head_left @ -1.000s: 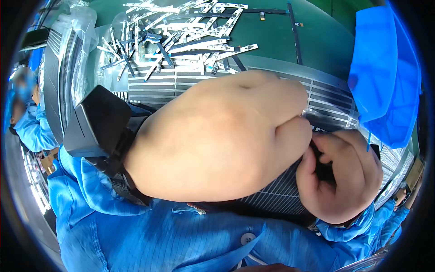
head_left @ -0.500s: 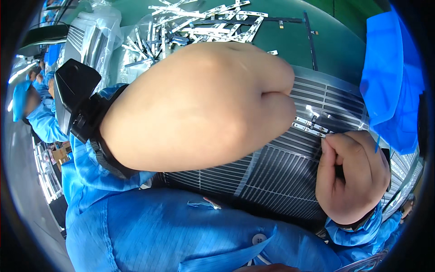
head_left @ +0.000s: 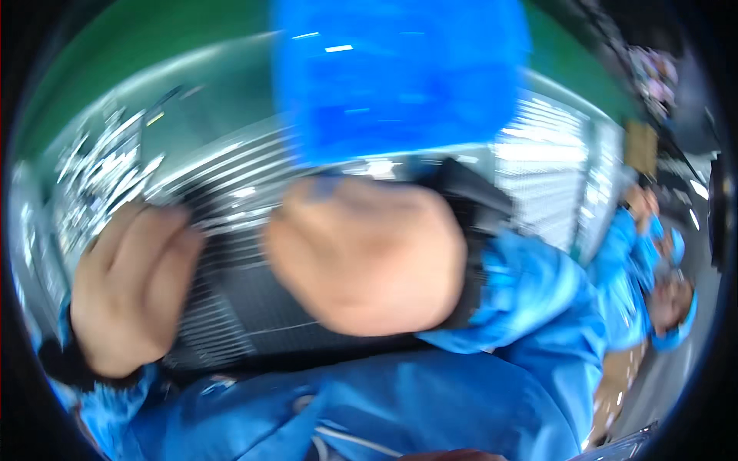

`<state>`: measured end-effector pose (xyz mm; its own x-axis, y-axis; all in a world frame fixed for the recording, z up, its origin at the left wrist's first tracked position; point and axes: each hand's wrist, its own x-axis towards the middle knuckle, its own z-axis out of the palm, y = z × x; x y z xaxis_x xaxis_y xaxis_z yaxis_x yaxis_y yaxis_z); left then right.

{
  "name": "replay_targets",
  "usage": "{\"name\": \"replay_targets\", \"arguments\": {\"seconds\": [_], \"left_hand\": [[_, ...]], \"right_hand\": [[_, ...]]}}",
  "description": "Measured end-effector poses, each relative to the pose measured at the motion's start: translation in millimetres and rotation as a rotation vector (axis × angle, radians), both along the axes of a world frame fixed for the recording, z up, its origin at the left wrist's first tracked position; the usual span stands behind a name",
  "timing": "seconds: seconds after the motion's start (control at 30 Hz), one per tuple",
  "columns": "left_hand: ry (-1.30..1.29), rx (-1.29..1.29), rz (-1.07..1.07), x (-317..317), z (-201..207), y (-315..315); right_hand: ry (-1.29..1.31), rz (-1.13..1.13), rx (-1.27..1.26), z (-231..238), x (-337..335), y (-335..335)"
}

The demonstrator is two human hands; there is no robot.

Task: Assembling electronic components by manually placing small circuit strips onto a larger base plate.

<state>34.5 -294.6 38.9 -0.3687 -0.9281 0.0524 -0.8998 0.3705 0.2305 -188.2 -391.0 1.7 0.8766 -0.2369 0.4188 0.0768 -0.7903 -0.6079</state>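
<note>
Motion blur covers the whole view. On the left, my left hand (head_left: 134, 288) is over the left end of a dark slotted tray (head_left: 269, 296), its fingers curled together and their tips smeared. My right hand (head_left: 369, 257) is closed above the tray, right of its middle, just below the near edge of a bright blue bin (head_left: 400, 77). A small blue patch shows at its upper edge. Whatever either hand holds, if anything, cannot be made out. The small white strips seen earlier on the tray are too blurred to tell apart.
A pile of shiny white strips (head_left: 100, 173) lies on the green table (head_left: 207, 96) at the far left. Bright ribbed panels (head_left: 542, 154) stand to the right of the bin. At the right edge, people in blue workwear (head_left: 623, 300) sit near a brown carton (head_left: 640, 147).
The view has swung right, bringing the blue bin to the top middle. My left hand has drawn back to the left; my right hand now lies close to the bin's near edge.
</note>
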Motion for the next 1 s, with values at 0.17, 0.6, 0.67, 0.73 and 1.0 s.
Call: {"name": "replay_targets", "arguments": {"seconds": [0.17,0.6,0.67,0.73,1.0], "left_hand": [[-0.152,0.13,0.17,1,-4,26],[-0.078,0.043,-0.165,31,-8,30],[-0.119,0.029,-0.192,33,-10,31],[-0.15,0.014,-0.213,36,-12,31],[-0.183,-0.077,-0.359,40,-15,27]], "right_hand": [[0.154,-0.136,-0.16,-11,10,8],[0.132,-0.159,-0.261,-21,27,18],[0.117,-0.153,-0.259,-22,28,19],[0.124,-0.153,-0.275,-26,31,18],[0.182,-0.113,-0.284,-32,34,20]]}}
